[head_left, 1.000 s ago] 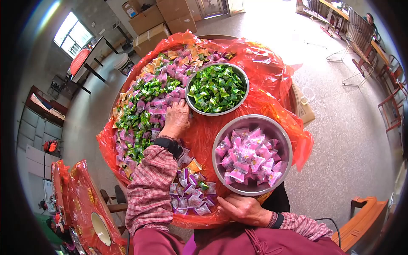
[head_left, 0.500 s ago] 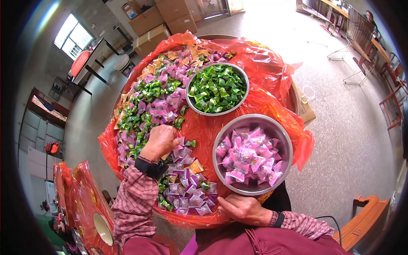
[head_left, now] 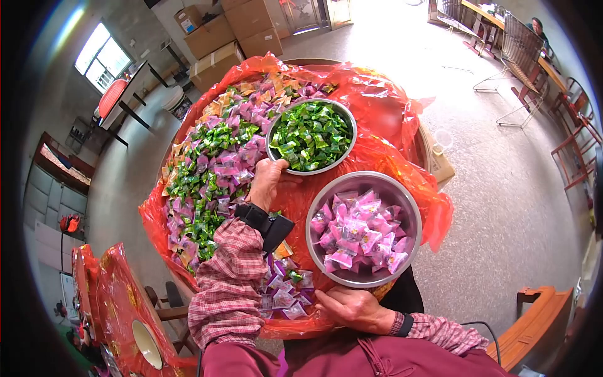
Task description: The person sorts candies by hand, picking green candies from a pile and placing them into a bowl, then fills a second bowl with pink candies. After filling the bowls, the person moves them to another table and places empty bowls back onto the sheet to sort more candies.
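Left hand back at the rim of the green bowl

We take the bowl of green sweets (head_left: 311, 136) as our landmark. Half a second ago our left hand (head_left: 266, 182) was drawn back toward us, closed over the loose pile; now it has gone forward again and sits at the near-left rim of that bowl, fingers (head_left: 276, 165) curled and touching the metal edge. We cannot tell whether they hold a sweet, since the palm faces away from the camera. We judge this to be one more trip from the pile to the bowl, with the sorting well under way and plenty left to sort.

The mixed sweets (head_left: 213, 169) lie in a broad heap to the left of the green bowl, on the red plastic sheet (head_left: 377, 100) covering the tabletop. The bowl of pink sweets (head_left: 363, 227) stands just nearer to us than the green bowl and to its right, their rims close together. Our right hand (head_left: 355, 309) rests at the near edge of the sheet, below the pink bowl, fingers loosely bent and empty as far as we see.

Bare sheet lies between the two bowls and the heap; beyond and right of the green bowl the sheet bunches up at the edge
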The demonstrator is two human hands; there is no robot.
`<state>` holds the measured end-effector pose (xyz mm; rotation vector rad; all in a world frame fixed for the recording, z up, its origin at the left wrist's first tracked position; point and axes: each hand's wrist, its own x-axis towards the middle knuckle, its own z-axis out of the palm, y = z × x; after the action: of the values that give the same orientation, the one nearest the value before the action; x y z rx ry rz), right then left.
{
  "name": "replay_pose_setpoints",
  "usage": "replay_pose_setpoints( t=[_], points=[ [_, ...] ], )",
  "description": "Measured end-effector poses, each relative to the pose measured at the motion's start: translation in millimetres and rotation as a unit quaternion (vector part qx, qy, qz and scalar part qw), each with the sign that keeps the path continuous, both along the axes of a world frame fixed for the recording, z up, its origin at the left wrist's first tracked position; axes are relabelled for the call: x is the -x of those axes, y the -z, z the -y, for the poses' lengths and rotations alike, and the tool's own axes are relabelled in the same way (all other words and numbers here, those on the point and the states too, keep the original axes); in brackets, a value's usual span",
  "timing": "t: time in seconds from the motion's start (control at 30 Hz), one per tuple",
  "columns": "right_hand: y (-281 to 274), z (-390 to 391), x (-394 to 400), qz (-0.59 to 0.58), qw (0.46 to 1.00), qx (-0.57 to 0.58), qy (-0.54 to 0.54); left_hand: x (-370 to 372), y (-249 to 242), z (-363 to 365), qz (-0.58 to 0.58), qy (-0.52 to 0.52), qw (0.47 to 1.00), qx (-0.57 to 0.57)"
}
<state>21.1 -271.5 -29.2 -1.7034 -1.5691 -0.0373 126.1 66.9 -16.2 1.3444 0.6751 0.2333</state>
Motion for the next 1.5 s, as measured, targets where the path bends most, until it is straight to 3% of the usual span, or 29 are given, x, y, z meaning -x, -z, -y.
replay_pose_setpoints(
  t=[0.43, 0.7, 0.77, 0.83, 0.97, 1.07, 1.17, 1.3, 1.37, 1.4, 1.43, 1.5],
  points=[
    [-5.0, 0.6, 0.3, -0.007, 1.0, 0.005, 0.0, 54.7, -29.1, 4.9, 0.01, -0.05, 0.996, -0.078],
    [-2.2, -2.1, 2.1, 0.005, 1.0, -0.019, 0.023, 80.7, -14.7, 5.9, -0.044, -0.019, 0.997, -0.062],
    [-3.6, -1.9, 2.2, 0.009, 1.0, -0.013, 0.022, 90.2, -15.2, 6.0, 0.027, 0.032, 0.999, -0.033],
    [-5.8, -1.8, 3.1, 0.016, 0.999, -0.009, 0.036, 109.0, -42.8, 12.4, 0.003, 0.04, 0.999, -0.033],
    [-4.9, -3.4, 1.8, 0.022, 0.999, -0.023, 0.04, 170.0, -52.7, -2.1, 0.015, 0.034, 0.982, -0.184],
    [-8.2, -2.7, 4.1, 0.001, 0.999, -0.014, 0.033, 212.3, -71.3, 23.4, 0.023, -0.007, 0.971, -0.238],
    [-5.0, -4.8, 3.0, 0.001, 0.999, -0.027, 0.029, 245.5, -58.2, 58.7, 0.008, -0.007, 0.973, -0.231],
    [-7.7, -3.6, 4.2, 0.012, 0.999, -0.024, 0.035, 246.3, -46.8, 121.5, 0.027, 0.12, 0.886, -0.446],
    [-7.3, -3.4, 5.6, 0.01, 0.999, -0.017, 0.042, 232.9, -38.6, 136.3, 0.023, 0.181, 0.809, -0.559],
    [-5.8, -3.6, 6.1, 0.012, 0.999, -0.023, 0.046, 225.0, -37.1, 141.4, 0.008, 0.203, 0.776, -0.597],
    [-4.3, -3.5, 6.2, 0.013, 0.998, -0.027, 0.052, 218.9, -34.7, 142.6, 0.01, 0.205, 0.775, -0.597],
    [-1.6, -3.0, 6.7, 0.017, 0.997, -0.035, 0.06, 208.0, -25.6, 142.9, -0.078, 0.242, 0.699, -0.669]
  ],
)
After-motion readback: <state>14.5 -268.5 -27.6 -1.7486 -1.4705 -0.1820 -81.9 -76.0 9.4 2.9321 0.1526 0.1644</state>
